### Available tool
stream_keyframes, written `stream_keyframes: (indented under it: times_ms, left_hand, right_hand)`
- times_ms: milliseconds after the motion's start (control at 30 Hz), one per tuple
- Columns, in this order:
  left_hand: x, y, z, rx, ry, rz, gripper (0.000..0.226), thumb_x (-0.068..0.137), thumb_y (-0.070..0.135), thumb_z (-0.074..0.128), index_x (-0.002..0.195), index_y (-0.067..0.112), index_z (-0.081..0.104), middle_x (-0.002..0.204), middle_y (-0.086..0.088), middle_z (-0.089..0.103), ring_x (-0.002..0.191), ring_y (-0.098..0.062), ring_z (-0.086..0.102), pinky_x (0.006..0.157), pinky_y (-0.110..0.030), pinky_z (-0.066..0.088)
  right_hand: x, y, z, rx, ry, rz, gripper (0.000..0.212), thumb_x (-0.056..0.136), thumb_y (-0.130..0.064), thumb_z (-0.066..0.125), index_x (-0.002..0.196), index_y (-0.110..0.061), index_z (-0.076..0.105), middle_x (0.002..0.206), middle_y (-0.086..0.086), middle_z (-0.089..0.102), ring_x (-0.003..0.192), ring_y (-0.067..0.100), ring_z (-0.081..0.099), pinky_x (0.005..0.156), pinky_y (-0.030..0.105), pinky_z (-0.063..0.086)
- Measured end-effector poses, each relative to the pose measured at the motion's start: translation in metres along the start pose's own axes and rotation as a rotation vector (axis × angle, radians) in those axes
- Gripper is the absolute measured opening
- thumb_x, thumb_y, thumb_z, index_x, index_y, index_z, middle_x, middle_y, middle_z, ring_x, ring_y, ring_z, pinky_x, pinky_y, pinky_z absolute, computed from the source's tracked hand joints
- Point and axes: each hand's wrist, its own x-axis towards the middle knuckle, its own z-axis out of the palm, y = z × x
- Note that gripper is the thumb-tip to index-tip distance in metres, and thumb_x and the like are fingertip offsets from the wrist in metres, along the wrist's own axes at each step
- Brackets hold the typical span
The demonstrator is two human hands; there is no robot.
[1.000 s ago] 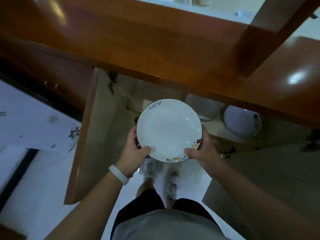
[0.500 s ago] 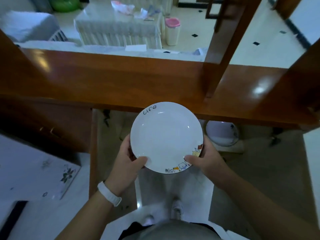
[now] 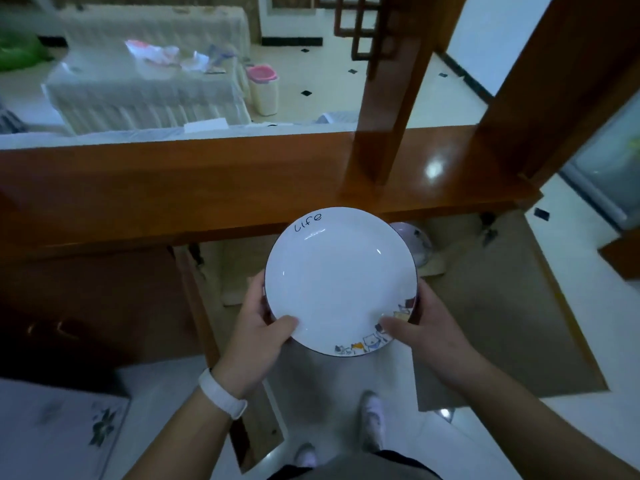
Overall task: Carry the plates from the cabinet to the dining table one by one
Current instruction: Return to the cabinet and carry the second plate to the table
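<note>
Compared to a second ago the plate [image 3: 341, 282] has come up and out of the cabinet [image 3: 173, 188], and the view has lifted from the shelf to the room behind it. Now the plate's far rim overlaps the front edge of the wooden top. It's white with a dark rim, "Life" written near the far edge and little cartoon figures along the near right edge, held pretty much level in the air at about chest height. The left hand [image 3: 258, 336] grips the near-left rim with its thumb on top, and the right hand [image 3: 426, 327] does the same on the near-right. White wristband [image 3: 221, 393] on the left wrist. One second dish [image 3: 415, 242] peeks out behind the plate's right rim, still on the shelf. Both doors [image 3: 204, 306] hang open. Further back there's a cloth-covered bench [image 3: 138, 91] with clutter on it and a pink-lidded bin [image 3: 263, 88] just beside it.
</note>
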Motion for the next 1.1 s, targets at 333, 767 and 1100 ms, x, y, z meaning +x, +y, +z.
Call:
stream_keyframes:
  times_ms: [333,767,1100]
  left_hand:
    - [0.003,-0.009,0.058,0.085,-0.334,0.021,0.066,0.070,0.000,0.055,0.124,0.038,0.052,0.111,0.022,0.068,0.094,0.003,0.064,0.067,-0.016,0.055]
    - [-0.052,-0.023,0.221,0.063,-0.717,-0.036,0.060,0.069,0.002,0.056,0.106,0.049,0.061,0.095,0.011,0.069,0.078,-0.009,0.059,0.057,-0.026,0.052]
    - [-0.164,-0.044,0.375,0.157,-0.959,0.025,0.063,0.071,0.004,0.059,0.127,0.032,0.054,0.117,0.007,0.068,0.107,-0.014,0.064,0.077,-0.025,0.056]
  right_hand:
    - [-0.085,0.006,-0.033,-0.006,0.328,0.064,0.053,0.069,-0.022,0.075,0.116,-0.038,0.057,0.109,-0.004,0.072,0.100,0.018,0.070,0.087,0.044,0.057]
    - [-0.237,0.038,-0.128,0.107,0.725,0.046,0.045,0.071,-0.012,0.068,0.114,-0.022,0.058,0.102,-0.001,0.073,0.094,0.018,0.071,0.073,0.023,0.056]
    - [-0.400,0.083,-0.219,0.195,0.951,0.021,0.039,0.064,-0.023,0.071,0.100,-0.037,0.063,0.093,-0.007,0.073,0.084,0.011,0.068,0.067,0.020,0.052]
